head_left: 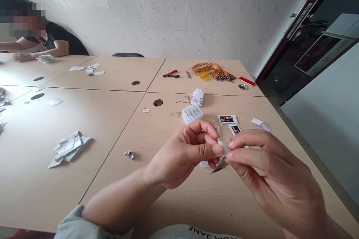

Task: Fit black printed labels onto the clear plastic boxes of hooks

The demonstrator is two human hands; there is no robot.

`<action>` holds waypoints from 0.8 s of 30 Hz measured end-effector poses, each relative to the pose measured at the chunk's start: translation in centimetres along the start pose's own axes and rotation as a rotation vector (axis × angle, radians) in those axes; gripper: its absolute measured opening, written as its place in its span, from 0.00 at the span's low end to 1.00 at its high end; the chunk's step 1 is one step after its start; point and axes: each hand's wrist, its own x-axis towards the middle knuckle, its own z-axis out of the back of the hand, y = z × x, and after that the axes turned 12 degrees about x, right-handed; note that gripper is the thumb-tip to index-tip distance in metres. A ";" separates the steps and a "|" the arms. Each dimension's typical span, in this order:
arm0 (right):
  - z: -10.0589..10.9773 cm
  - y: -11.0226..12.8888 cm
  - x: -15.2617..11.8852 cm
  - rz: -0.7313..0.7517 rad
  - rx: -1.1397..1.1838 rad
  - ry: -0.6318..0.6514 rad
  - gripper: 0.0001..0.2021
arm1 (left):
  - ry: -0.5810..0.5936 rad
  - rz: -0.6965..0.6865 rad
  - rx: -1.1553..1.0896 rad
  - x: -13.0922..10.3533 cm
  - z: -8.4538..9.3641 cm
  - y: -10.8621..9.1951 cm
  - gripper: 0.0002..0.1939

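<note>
L hand [193,151] & R hand [260,157] both closed in a fingertip pinch on a small white packet [224,146], held up over the desk [157,201] near its front edge; packet's lower end is dark, exact contents can't tell. Hands close tog., thumbs & fingers at the packet.

Just beyond L hand: stack of clear/white printed sheets [192,113], w/ white card stack [198,97] (red lines) behind it & thin gold-col. bits [183,100] beside. Beyond R hand: dark-printed cards [227,119], partly hidden by fingers at the near end; 2 white labels [261,124] farther R.

Far R part of desk: red-handled pliers [171,74], orange cord bundle [207,68] w/ dark ends, yellow bundle [205,76], red strip [246,81].

L side: pile of flat white/silver packets [70,149], crumpled silvery bit [129,154] betw. pile & L forearm. Small red-edged label [146,110] near round desk hole [158,102].

Far L: person in dark top [66,41], forearms on desk, one hand by another packet pile [46,59].
</note>
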 end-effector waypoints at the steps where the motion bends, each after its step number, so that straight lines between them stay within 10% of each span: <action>1: 0.0 0.0 0.0 0.001 0.000 0.006 0.08 | -0.008 -0.003 0.006 0.0 0.0 0.0 0.09; 24: 0.0 -0.5 -0.4 0.118 -0.087 -0.015 0.19 | -0.058 -0.176 0.140 -1.3 -0.5 -0.4 0.05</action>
